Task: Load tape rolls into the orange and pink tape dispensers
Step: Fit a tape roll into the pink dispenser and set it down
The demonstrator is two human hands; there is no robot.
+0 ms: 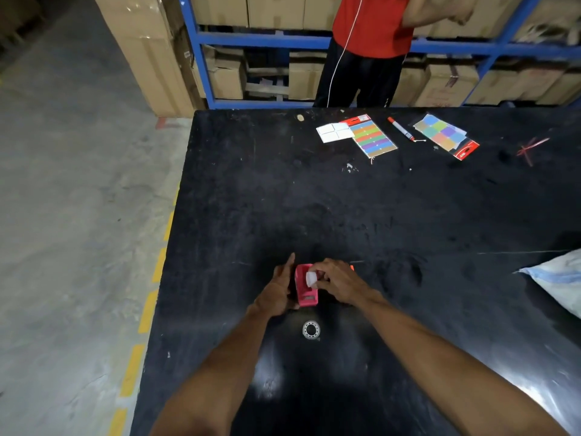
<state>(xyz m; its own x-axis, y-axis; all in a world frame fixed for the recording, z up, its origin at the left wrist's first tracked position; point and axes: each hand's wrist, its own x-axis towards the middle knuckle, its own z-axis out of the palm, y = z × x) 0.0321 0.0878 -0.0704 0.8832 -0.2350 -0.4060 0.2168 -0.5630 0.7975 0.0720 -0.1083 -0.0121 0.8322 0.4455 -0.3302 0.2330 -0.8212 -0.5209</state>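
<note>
Right grip (338, 283): fingertips pinched on a white roll (310, 278), held at the open top of the pink dispenser (305, 289). Left grip (279, 291): wrapped against the dispenser's left side, forefinger pointing away from the body, bracing it on the black surface (408, 215). Roll sits at or just above the cavity; whether it is seated on its hub cannot be told, since the right fingers cover that side. Serrated cutter end of the dispenser faces the person. Orange dispenser (351, 267): only a sliver of orange shows behind the right hand, touching or just beside the pink one; its state, loaded or empty, is hidden. Second roll (311, 330): lies flat on the surface near the person, just below the pink dispenser, apart from both hands, untouched. Judgement on progress: pink dispenser is mid-load, roll not yet confirmed dropped in, tape end not seen drawn to the cutter. The spare roll on the surface suggests the orange dispenser is not yet loaded, so roughly the first half of the task is in hand and the second half is left. Far side of the surface: two coloured sticker packs (374, 138), a marker (401, 129), none involved. White bag (559, 284) at right edge. Another person (371, 42) in a red shirt stands beyond the surface by blue shelving with cartons.
</note>
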